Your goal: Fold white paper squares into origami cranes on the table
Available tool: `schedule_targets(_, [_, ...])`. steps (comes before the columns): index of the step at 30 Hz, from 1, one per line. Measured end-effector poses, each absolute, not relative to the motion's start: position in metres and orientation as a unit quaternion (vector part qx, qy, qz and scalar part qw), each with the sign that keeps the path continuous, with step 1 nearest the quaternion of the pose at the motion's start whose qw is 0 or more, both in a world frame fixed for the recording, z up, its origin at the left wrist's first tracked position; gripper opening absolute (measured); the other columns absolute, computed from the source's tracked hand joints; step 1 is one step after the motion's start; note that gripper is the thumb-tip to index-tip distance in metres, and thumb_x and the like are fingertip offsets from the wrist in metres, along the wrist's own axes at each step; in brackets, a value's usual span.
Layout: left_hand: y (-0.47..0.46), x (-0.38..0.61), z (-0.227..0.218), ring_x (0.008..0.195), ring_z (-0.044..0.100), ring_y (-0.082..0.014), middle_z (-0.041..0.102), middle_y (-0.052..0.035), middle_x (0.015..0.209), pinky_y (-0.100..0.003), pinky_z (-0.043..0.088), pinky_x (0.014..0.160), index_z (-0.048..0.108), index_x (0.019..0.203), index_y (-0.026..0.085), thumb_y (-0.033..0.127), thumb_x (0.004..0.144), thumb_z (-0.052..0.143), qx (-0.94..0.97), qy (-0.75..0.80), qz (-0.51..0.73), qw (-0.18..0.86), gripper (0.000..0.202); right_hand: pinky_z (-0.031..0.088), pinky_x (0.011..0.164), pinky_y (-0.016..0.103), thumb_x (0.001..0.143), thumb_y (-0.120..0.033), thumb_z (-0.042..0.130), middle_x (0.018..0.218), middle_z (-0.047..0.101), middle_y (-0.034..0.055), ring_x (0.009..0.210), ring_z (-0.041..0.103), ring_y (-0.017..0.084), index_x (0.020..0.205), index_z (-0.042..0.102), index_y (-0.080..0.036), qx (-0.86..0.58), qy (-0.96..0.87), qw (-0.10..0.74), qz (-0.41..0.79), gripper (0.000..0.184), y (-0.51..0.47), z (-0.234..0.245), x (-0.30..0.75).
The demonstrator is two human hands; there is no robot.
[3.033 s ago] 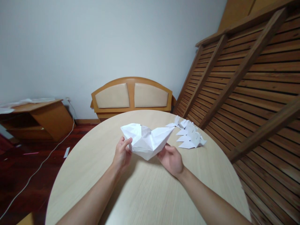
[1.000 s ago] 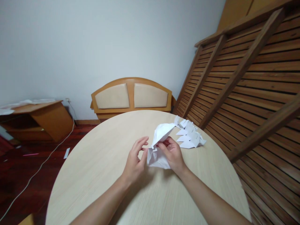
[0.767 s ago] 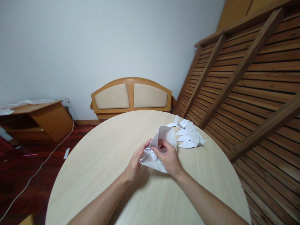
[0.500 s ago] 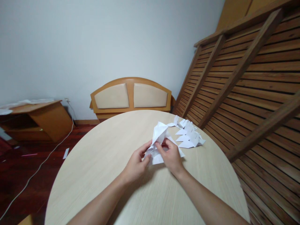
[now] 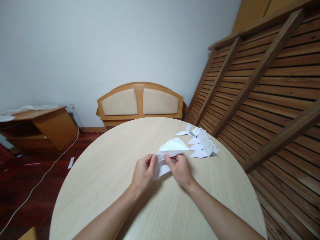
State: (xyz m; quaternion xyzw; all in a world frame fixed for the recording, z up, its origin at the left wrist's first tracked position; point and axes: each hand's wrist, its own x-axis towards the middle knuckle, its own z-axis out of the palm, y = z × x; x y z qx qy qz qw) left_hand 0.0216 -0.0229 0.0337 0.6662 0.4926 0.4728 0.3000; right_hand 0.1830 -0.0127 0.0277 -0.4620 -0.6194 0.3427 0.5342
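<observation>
A partly folded sheet of white paper [image 5: 173,145] is held between my two hands, just above the round table [image 5: 105,166]. My left hand [image 5: 144,170] pinches its left edge between thumb and fingers. Closed on the lower middle is my right hand [image 5: 180,169], its thumb on top and its other fingers partly hidden behind the paper. One flap rises to a pointed tip on the right, and another hangs below the hands. Several folded white paper pieces [image 5: 203,146] lie in an overlapping row beyond my right hand.
Tall wooden slats [image 5: 270,100] lean along the right side of the table. Behind it stands a headboard [image 5: 140,100] with two padded panels. At the left are a low wooden cabinet [image 5: 57,130], a white cable [image 5: 53,163] and a paper strip [image 5: 71,162] on the floor.
The paper's raised flap has swung down and to the right, its tip now pointing right. My left hand has shifted its hold on the left edge; my right hand keeps its grip.
</observation>
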Motion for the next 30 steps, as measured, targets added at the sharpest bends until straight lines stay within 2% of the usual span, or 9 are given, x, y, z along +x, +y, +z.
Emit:
schedule_targets(4, [-0.022,0.027,0.029,0.106,0.065,-0.0248,0.071,-0.0127,0.116,-0.037,0.048,0.093,0.063,0.125,0.015,0.043,0.097,0.049,0.622,0.446,0.509,0.394,0.042,0.054,0.091,0.044,0.091,-0.049,0.058,0.099,0.077,0.0133,0.096,0.072,0.029,0.098,0.074,-0.016,-0.432,-0.639,0.533,0.349,0.037,-0.015,0.03,0.182])
schedule_targets(6, [-0.024,0.03,0.028,0.125,0.055,-0.0262,0.063,-0.0125,0.133,-0.041,0.039,0.108,0.058,0.134,0.018,0.039,0.095,0.052,0.627,0.395,0.506,0.442,0.044,0.053,0.094,0.044,0.092,-0.046,0.058,0.098,0.076,0.0118,0.097,0.071,0.028,0.099,0.073,-0.018,-0.43,-0.662,0.518,0.33,0.033,-0.017,0.031,0.181])
schedule_targets(9, [-0.029,0.035,0.028,0.134,0.047,-0.0264,0.056,-0.0105,0.142,-0.043,0.032,0.116,0.053,0.138,0.022,0.034,0.091,0.058,0.631,0.316,0.492,0.51,0.049,0.054,0.091,0.04,0.089,-0.037,0.063,0.107,0.073,0.0109,0.1,0.069,0.026,0.113,0.066,-0.019,-0.412,-0.696,0.504,0.303,0.03,-0.02,0.034,0.181])
schedule_targets(11, [-0.031,0.036,0.027,0.132,0.049,-0.0276,0.057,-0.0102,0.14,-0.045,0.032,0.115,0.053,0.137,0.022,0.031,0.087,0.061,0.619,0.291,0.481,0.549,0.052,0.052,0.091,0.039,0.088,-0.03,0.065,0.112,0.07,0.01,0.101,0.066,0.024,0.119,0.062,-0.021,-0.395,-0.723,0.496,0.272,0.033,-0.02,0.036,0.181])
schedule_targets(16, [-0.028,0.033,0.02,0.128,0.051,-0.0304,0.063,-0.008,0.131,-0.05,0.035,0.112,0.063,0.123,0.025,0.031,0.08,0.056,0.61,0.279,0.447,0.591,0.045,0.049,0.091,0.038,0.09,-0.026,0.06,0.099,0.068,0.0076,0.098,0.062,0.023,0.095,0.068,-0.02,-0.365,-0.764,0.478,0.233,0.011,-0.017,0.039,0.182])
schedule_targets(21, [-0.015,0.023,0.028,0.134,0.047,-0.0254,0.057,-0.0092,0.138,-0.045,0.034,0.115,0.049,0.14,0.027,0.043,0.088,0.049,0.581,0.323,0.536,0.521,0.054,0.052,0.09,0.037,0.09,-0.044,0.058,0.103,0.073,0.0074,0.098,0.068,0.023,0.113,0.064,-0.022,-0.323,-0.641,0.547,0.43,0.033,-0.017,0.04,0.182])
schedule_targets(24, [-0.003,0.009,0.035,0.135,0.047,-0.0253,0.06,-0.0103,0.135,-0.043,0.034,0.115,0.049,0.14,0.023,0.051,0.088,0.054,0.549,0.346,0.59,0.48,0.059,0.055,0.082,0.039,0.085,-0.052,0.057,0.095,0.076,0.0082,0.093,0.071,0.027,0.111,0.063,-0.021,-0.315,-0.554,0.589,0.496,0.041,-0.015,0.044,0.185])
schedule_targets(27, [0.007,-0.004,0.036,0.125,0.057,-0.028,0.068,-0.0127,0.124,-0.041,0.04,0.109,0.062,0.124,0.017,0.057,0.082,0.063,0.526,0.325,0.612,0.493,0.058,0.056,0.076,0.039,0.084,-0.047,0.055,0.087,0.076,0.0081,0.088,0.072,0.029,0.104,0.064,-0.02,-0.334,-0.506,0.614,0.504,0.035,-0.01,0.047,0.192])
schedule_targets(30, [0.012,-0.007,0.031,0.098,0.068,-0.0281,0.075,-0.0125,0.103,-0.038,0.051,0.09,0.068,0.102,0.013,0.059,0.071,0.076,0.484,0.354,0.617,0.51,0.056,0.056,0.074,0.038,0.084,-0.043,0.056,0.083,0.076,0.0064,0.086,0.072,0.028,0.103,0.065,-0.021,-0.345,-0.485,0.634,0.493,0.03,0.0,0.046,0.201])
